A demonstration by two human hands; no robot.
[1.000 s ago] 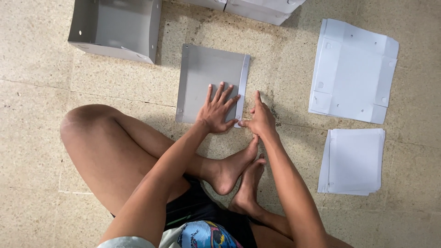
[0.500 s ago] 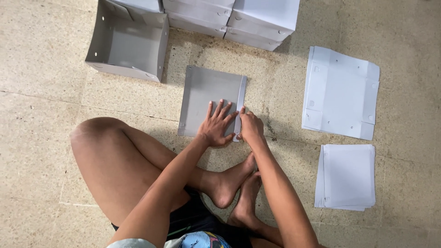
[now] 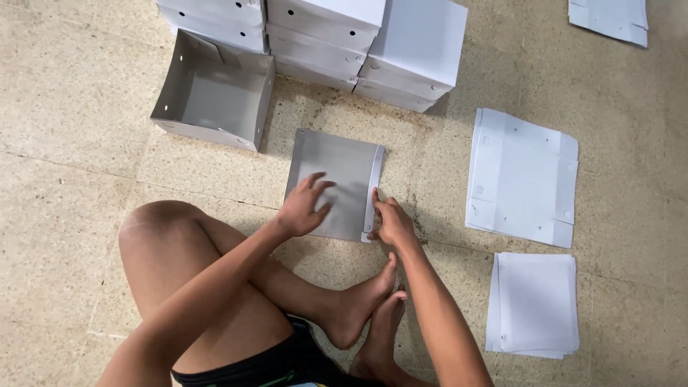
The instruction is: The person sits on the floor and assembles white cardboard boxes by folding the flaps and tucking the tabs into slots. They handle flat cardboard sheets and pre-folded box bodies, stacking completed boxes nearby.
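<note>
two bare hands work on one grey cardboard sheet (image 3: 333, 183) that lies flat on the speckled stone floor (image 3: 72, 107), in front of a person sitting cross-legged with bare feet.

far left on the floor stands an open grey box (image 3: 215, 93), already folded up, its hollow facing the camera and small holes in its walls. just behind it and to its right sits a stack of closed white boxes (image 3: 344, 36), several deep, touching one another.

the left hand (image 3: 301, 208) comes next: its palm and spread fingers press down on the lower left part of the grey cardboard sheet, grip apart and flat, clamped on nothing. the sheet lies just below the open box and the stack, near the person's feet.

the right hand (image 3: 390, 222) is at the sheet's right edge, where a narrow white flap (image 3: 373, 190) runs along the side; its fingertips touch the lower end of that flap. whether they pinch the flap or only press on it cannot be told.

further right, well apart from the hands, a flat white box blank (image 3: 519, 175) with fold lines and holes lies unfolded. below it rests a neat pile of white sheets (image 3: 534, 304). more white sheets (image 3: 609, 18) show at the top right corner.
</note>
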